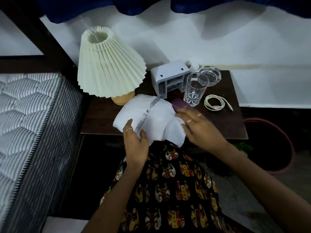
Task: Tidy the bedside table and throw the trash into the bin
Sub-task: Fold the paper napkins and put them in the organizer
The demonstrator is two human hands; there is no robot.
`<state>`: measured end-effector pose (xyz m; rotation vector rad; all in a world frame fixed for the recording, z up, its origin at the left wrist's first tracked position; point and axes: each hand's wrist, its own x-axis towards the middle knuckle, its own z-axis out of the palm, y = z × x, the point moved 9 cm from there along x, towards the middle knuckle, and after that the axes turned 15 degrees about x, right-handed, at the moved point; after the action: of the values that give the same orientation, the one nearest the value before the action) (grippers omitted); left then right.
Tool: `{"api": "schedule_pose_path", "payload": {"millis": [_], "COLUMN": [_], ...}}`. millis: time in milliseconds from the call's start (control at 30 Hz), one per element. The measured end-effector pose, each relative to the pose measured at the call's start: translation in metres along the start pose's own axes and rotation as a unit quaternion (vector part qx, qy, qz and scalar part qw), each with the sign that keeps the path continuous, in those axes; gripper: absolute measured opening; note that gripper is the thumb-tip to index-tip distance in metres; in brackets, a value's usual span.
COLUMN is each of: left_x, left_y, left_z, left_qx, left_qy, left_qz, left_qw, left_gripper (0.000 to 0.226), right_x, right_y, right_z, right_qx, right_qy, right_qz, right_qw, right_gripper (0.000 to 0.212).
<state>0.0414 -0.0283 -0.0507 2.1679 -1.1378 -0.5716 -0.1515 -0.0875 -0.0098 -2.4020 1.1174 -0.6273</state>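
A white plastic bag [151, 115] with a printed strip lies over the front of the dark bedside table [101, 121] and hangs past its edge. My left hand [134, 142] grips the bag's near left edge. My right hand [196, 125] is blurred, fingers spread, at the bag's right edge beside a purple object [179, 103]; whether it holds anything is unclear. A dark red-rimmed bin [277, 148] stands on the floor to the right of the table.
On the table stand a pleated cream lamp [107, 64], a grey plastic holder [170, 78], a tall glass [194, 89], a glass ashtray [210, 74] and a coiled white cable [216, 102]. A striped mattress [28, 115] lies at the left.
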Motion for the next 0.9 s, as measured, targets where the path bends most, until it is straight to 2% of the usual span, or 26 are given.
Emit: {"api": "schedule_pose_path", "payload": {"millis": [67, 133, 167, 233, 367, 500, 633, 800, 900], "left_x": [0.003, 0.003, 0.003, 0.004, 0.004, 0.002, -0.002, -0.001, 0.003], "left_y": [-0.006, -0.008, -0.01, -0.011, -0.008, -0.007, -0.013, -0.017, -0.02], "left_z": [-0.002, -0.003, -0.003, -0.002, -0.002, -0.015, -0.029, -0.033, -0.025], "left_qx": [-0.007, -0.008, -0.009, -0.011, 0.007, -0.02, -0.088, -0.107, -0.064], "left_qy": [0.0, -0.001, -0.003, -0.007, -0.011, 0.04, 0.099, 0.097, 0.064], "left_qz": [-0.012, -0.014, -0.015, -0.01, 0.015, 0.02, -0.011, -0.038, -0.033], "left_qw": [1.0, 1.0, 1.0, 1.0, 1.0, 0.999, 0.991, 0.989, 0.995], "left_gripper": [0.052, 0.051, 0.051, 0.049, 0.047, 0.041, 0.037, 0.038, 0.036], "right_x": [0.017, 0.03, 0.036, 0.046, 0.061, 0.074, 0.08, 0.046, 0.007], "right_y": [-0.01, -0.011, -0.01, -0.01, -0.017, -0.028, -0.045, -0.059, -0.05], "right_z": [0.036, 0.057, 0.062, 0.066, 0.057, 0.038, 0.005, -0.054, -0.098], "right_qx": [-0.054, -0.097, -0.114, -0.144, -0.15, -0.129, -0.126, -0.095, -0.099], "right_qy": [-0.081, -0.122, -0.13, -0.124, -0.081, -0.029, 0.03, 0.103, 0.161], "right_qz": [-0.037, -0.042, -0.036, -0.04, -0.059, -0.053, -0.061, -0.044, 0.024], "right_qw": [0.995, 0.987, 0.984, 0.981, 0.984, 0.99, 0.99, 0.989, 0.982], "right_gripper": [0.06, 0.079, 0.084, 0.081, 0.056, 0.058, 0.048, 0.043, 0.047]}}
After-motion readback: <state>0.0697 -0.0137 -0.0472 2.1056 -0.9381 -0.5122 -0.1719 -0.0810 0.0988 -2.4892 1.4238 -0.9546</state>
